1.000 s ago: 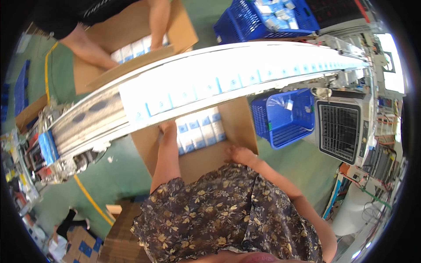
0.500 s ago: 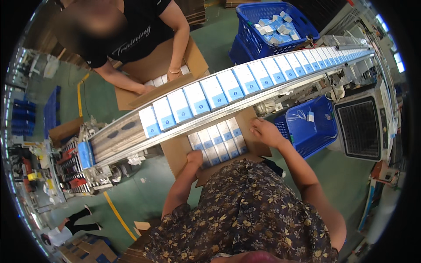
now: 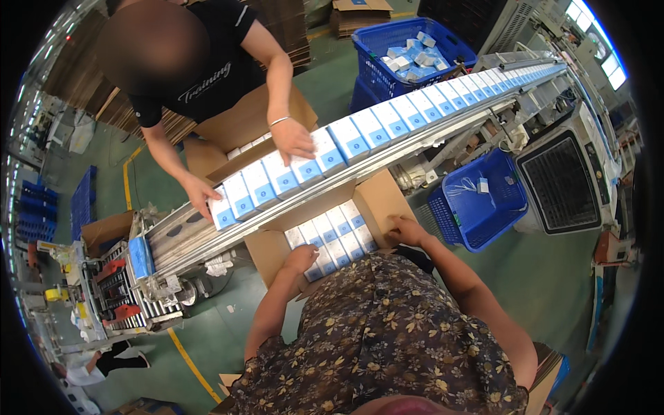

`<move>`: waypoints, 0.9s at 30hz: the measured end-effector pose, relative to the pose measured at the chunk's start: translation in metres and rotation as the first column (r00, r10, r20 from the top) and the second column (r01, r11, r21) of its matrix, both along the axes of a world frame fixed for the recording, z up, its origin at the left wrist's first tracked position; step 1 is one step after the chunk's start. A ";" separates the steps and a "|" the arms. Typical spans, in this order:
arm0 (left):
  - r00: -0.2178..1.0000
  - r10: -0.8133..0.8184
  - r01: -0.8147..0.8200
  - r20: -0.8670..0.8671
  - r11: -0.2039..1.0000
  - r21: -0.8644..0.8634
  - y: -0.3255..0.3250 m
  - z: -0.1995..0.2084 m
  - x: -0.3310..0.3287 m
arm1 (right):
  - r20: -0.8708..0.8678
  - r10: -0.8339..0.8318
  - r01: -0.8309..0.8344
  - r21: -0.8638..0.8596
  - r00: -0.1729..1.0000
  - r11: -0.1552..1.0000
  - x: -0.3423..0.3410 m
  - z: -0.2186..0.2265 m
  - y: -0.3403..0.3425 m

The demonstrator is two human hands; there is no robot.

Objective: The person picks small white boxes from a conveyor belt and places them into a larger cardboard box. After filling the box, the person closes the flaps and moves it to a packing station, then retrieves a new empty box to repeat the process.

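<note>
An open cardboard carton stands against my body, below the conveyor's near edge. Inside it, small white-and-blue boxes stand packed in two rows. My left hand rests at the left end of these rows, fingers loosely bent over the box tops, gripping nothing that I can see. At the carton's right side my right hand is closed on the edge of the flap.
A conveyor crosses diagonally, carrying a line of similar boxes. Across it, a co-worker's hands touch boxes beside another carton. Blue baskets stand right and far back. A framed machine stands at right.
My left hand has risen from the carton's left wall onto the boxes. My right hand has closed on the flap. The co-worker's hands have moved from their carton to the conveyor boxes.
</note>
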State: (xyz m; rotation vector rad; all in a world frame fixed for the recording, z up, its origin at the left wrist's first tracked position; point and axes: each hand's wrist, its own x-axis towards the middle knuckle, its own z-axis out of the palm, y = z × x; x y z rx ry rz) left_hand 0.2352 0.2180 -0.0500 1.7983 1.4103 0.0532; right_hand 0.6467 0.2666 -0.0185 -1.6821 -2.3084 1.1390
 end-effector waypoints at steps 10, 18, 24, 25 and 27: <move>0.936 0.096 -0.310 0.339 0.680 0.664 0.080 0.163 0.096 | -0.300 -0.179 0.348 0.757 0.937 0.553 -0.021 0.121 0.163; 0.692 0.602 -0.703 0.398 0.439 0.559 0.119 0.162 0.033 | 0.132 -0.276 0.165 0.539 0.952 0.826 -0.051 0.113 0.220; 0.585 0.811 -0.772 0.015 0.551 0.316 0.153 0.164 -0.002 | -0.087 -0.251 0.264 0.243 0.964 0.933 -0.126 0.118 0.217; 0.579 0.815 -0.777 0.024 0.543 0.318 0.152 0.166 -0.013 | -0.119 -0.237 0.259 0.230 0.964 0.938 -0.133 0.115 0.218; 0.541 0.838 -0.811 0.069 0.499 0.305 0.141 0.167 -0.036 | -0.196 -0.205 0.248 0.229 0.959 0.941 -0.147 0.117 0.207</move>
